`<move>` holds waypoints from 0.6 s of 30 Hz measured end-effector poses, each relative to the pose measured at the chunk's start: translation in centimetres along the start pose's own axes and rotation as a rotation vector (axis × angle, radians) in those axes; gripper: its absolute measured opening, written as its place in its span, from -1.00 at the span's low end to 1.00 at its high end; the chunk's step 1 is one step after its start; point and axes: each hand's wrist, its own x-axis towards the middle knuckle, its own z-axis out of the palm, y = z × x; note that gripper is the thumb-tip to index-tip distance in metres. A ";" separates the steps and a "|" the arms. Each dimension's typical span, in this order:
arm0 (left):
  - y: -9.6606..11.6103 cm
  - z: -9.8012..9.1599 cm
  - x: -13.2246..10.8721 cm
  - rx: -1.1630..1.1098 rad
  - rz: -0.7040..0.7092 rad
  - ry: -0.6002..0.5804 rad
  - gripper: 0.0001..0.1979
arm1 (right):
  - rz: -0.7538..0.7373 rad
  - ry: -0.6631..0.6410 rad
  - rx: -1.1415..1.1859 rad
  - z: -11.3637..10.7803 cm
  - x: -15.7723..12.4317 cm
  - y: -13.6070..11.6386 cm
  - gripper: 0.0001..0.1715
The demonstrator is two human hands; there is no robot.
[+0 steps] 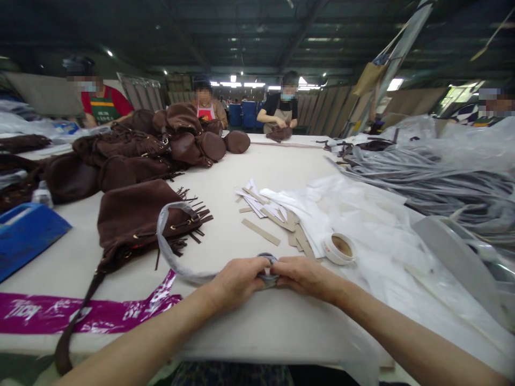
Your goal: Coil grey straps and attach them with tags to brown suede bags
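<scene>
A dark brown fringed bag (132, 214) lies at the left of the table. From its gold-eyeleted edge a strap wrapped in clear greyish plastic (164, 249) curves down to my hands. My left hand (237, 280) has its fingers closed on this wrapped strap. Touching it at the fingertips, my right hand (303, 276) pinches the same strap, which bends into a small loop between them. The grip is partly hidden by my fingers. A second, unwrapped brown strap (76, 316) hangs from the bag over the table's front edge.
Cardboard strips (261, 231) lie beyond my hands, beside a tape roll (338, 249) and white plastic sheets (362, 209). Brown bags (137, 145) are heaped at left, near a blue holder (30, 236) and purple tape (100, 313). Plastic-wrapped straps (434, 177) fill the right. Co-workers stand beyond.
</scene>
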 end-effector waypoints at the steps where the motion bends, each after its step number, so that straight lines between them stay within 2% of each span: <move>1: 0.4 0.4 0.1 0.028 -0.050 0.020 -0.80 | 0.048 -0.013 -0.007 0.0 0.1 -0.4 -0.84; 4: 1.9 2.4 0.0 0.153 -0.183 0.099 -0.82 | 0.238 -0.020 -0.032 0.4 0.4 -2.2 -0.86; 6: 2.4 3.2 -0.3 0.175 -0.203 0.110 -0.80 | 0.270 -0.006 -0.001 0.9 0.3 -2.9 -0.85; 8: 2.2 2.6 -0.6 0.149 -0.147 0.065 -0.78 | 0.184 0.008 0.066 1.0 -0.1 -2.8 -0.85; 10: 1.3 1.2 -0.9 0.157 -0.063 -0.003 -0.77 | 0.087 0.002 0.111 0.6 -0.4 -2.0 -0.87; 13: -0.1 -0.6 -0.9 0.249 0.053 -0.066 -0.82 | 0.041 -0.035 0.070 -0.3 -0.4 -1.3 -0.90; 15: -0.4 -0.2 -0.9 0.289 0.084 -0.034 -0.84 | 0.097 -0.044 -0.016 -0.7 -0.2 -1.9 -0.91; 18: 0.3 2.2 -0.9 0.324 0.002 0.111 -0.82 | 0.282 -0.016 -0.153 -0.2 0.4 -3.6 -0.86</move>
